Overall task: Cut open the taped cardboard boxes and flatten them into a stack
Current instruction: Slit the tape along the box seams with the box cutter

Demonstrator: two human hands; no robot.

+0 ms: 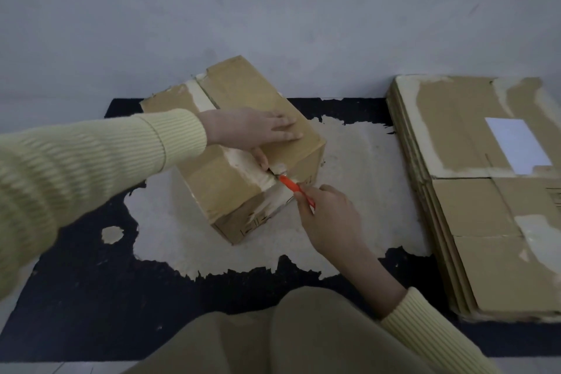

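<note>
One box (239, 85) under left hand (252, 129), against cutter (290, 184)

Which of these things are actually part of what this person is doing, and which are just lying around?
In the job: taped box, pressed by the left hand; orange cutter, gripped by the right hand at the tape seam; stack of flattened boxes on the right.
Just there: worn black mat under the box; grey surface beyond it.
</note>
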